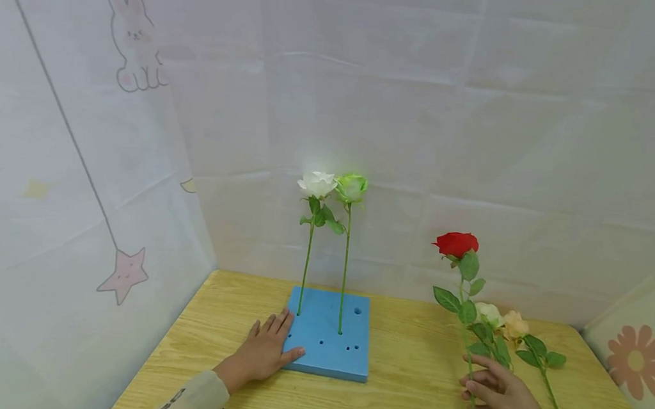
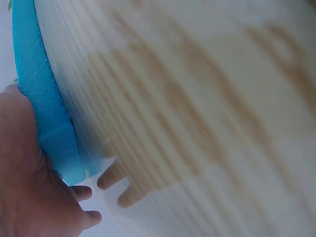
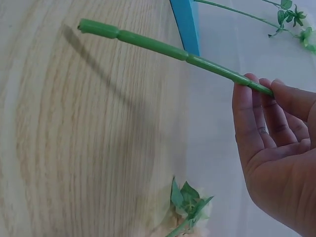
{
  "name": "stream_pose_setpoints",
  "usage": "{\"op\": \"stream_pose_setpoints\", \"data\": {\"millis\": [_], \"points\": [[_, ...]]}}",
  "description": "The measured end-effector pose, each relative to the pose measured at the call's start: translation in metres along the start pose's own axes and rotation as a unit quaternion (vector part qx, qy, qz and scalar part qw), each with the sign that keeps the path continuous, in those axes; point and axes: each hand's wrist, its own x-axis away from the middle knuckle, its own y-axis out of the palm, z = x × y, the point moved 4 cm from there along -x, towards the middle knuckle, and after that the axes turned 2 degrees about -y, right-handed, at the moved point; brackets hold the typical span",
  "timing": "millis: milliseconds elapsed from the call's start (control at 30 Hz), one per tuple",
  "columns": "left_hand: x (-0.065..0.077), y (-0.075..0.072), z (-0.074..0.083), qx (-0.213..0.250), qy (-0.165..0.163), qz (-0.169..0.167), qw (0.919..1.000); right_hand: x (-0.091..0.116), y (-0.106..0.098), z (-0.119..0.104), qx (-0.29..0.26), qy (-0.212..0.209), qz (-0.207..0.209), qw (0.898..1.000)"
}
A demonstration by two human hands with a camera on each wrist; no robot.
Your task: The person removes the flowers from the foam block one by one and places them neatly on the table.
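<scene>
My left hand (image 1: 264,352) rests on the left edge of a blue foam board (image 1: 344,365), fingers spread, thumb on its top. Several small holes show in the board. A white rose (image 1: 317,184) and a green-edged rose (image 1: 352,187) stand upright in it. To the right, my right hand (image 1: 502,393) pinches the stem of a red rose (image 1: 456,245) between thumb and fingers, bloom upward. In the right wrist view the lower green stem (image 3: 150,45) sticks out past the fingers, its end above the tabletop. The left wrist view shows the board's side (image 2: 47,98) beside the hand.
A cream rose (image 1: 489,315) and a peach rose (image 1: 515,324) lie on the wooden table (image 1: 406,377) beyond and beside my right hand. A pale fabric backdrop (image 1: 404,108) rises behind the table and along both sides.
</scene>
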Motion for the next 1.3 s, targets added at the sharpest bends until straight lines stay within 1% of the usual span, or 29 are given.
{"op": "stream_pose_setpoints", "data": {"millis": [267,533,633,800,867,1100,1300], "points": [[0.0,-0.001,0.0,-0.001,0.0,-0.001,1.0,-0.001,-0.011,0.004,-0.003,0.005,-0.015,1.0],[0.0,-0.002,0.001,0.006,0.001,-0.003,1.0,0.002,-0.023,0.013,-0.007,0.028,-0.02,0.999],[-0.001,0.0,-0.001,0.005,0.001,-0.001,1.0,0.003,-0.026,0.016,-0.01,0.037,-0.02,0.999],[-0.002,0.002,-0.004,0.004,-0.002,0.003,1.0,0.003,-0.03,0.023,-0.039,0.041,-0.044,0.997],[-0.001,-0.001,-0.001,0.008,0.0,0.002,1.0,0.003,-0.032,0.027,-0.049,0.043,-0.055,0.996],[-0.002,0.002,-0.002,0.005,0.003,0.0,1.0,0.001,-0.035,0.037,-0.053,0.045,-0.068,0.995],[0.001,-0.004,0.003,0.011,0.007,0.005,0.9999,0.002,-0.036,0.04,-0.059,0.046,-0.081,0.994]]}}
